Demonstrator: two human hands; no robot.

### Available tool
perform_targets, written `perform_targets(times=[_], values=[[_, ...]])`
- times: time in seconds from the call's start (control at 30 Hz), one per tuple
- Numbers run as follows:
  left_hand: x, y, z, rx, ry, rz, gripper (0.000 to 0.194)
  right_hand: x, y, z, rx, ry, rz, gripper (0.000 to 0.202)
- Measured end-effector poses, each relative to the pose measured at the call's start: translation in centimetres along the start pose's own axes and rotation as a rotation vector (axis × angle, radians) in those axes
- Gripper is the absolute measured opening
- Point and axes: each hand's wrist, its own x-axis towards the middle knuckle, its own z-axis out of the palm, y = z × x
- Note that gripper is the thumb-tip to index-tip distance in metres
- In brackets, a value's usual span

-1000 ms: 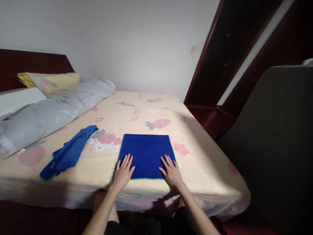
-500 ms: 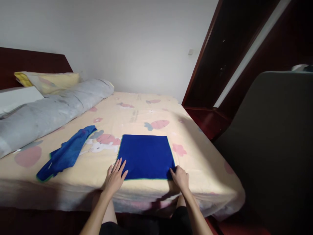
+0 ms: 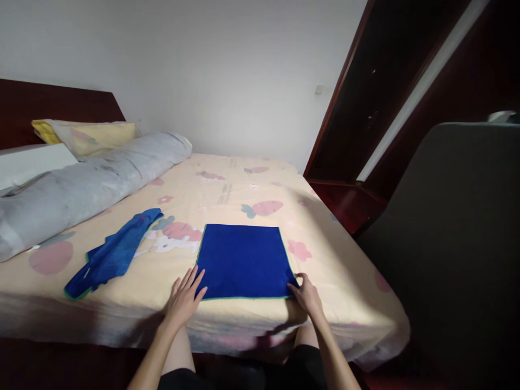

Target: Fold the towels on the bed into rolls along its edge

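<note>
A flat, four-sided blue fabric cloth with thin green edging (image 3: pixel 246 262) lies spread on a cream, carrot-printed bedsheet (image 3: pixel 341 271). The right hand (image 3: pixel 307 295) is at the cloth's near right corner, thumb and forefinger apparently pinching it; the cloth extends leftward and away from those fingertips. The left hand (image 3: pixel 186 295), fingers extended and loosely spread, rests at its near left corner, gripping nothing. Both hands are about equally near; foreshortening makes its long axis hard to judge. Left of the cloth, well apart, lies a crumpled, green-edged blue cloth (image 3: pixel 117 252). The right hand's curled fingers are partly hidden; the cloth's underside and layers cannot be seen.
</note>
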Motion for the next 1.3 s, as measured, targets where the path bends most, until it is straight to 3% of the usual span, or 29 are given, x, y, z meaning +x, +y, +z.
perform_targets(times=[0.33,0.43,0.53,0.6,0.7,0.8,0.9,1.07,1.2,1.3], values=[[-0.3,-4.4,-0.3,-0.073,-0.132,0.099,0.055,1.4,3.8,-2.4,-0.020,-0.138,-0.040,0.046],[0.7,-5.4,-0.9,-0.130,-0.048,0.092,0.051,2.6,3.6,-2.7,0.013,-0.039,-0.057,0.046],[2.5,-3.5,-1.5,-0.142,0.181,0.041,0.050,3.5,1.2,-1.4,0.038,0.219,-0.202,0.054],[3.8,-0.7,-1.6,-0.107,0.257,0.034,0.052,3.6,-1.3,0.3,0.011,0.280,-0.352,0.063],[5.3,3.5,-0.7,-0.037,0.207,0.063,0.059,3.4,-4.8,3.0,-0.109,0.204,-0.472,0.068],[5.8,5.1,0.6,-0.008,0.132,0.088,0.060,3.2,-5.9,4.5,-0.235,0.105,-0.513,0.067],[5.4,3.9,1.0,-0.003,0.070,0.093,0.059,3.4,-4.8,4.4,-0.309,0.052,-0.507,0.066],[4.6,0.6,0.4,-0.038,0.004,0.058,0.058,4.1,-1.8,2.9,-0.311,0.011,-0.476,0.066],[5.5,-1.2,-0.1,-0.170,0.082,0.057,0.046,5.6,-0.4,2.0,-0.219,0.007,-0.490,0.061],[8.0,-2.0,-0.9,-0.349,0.166,-0.030,0.039,8.2,-0.1,1.4,-0.095,0.075,-0.462,0.053]])
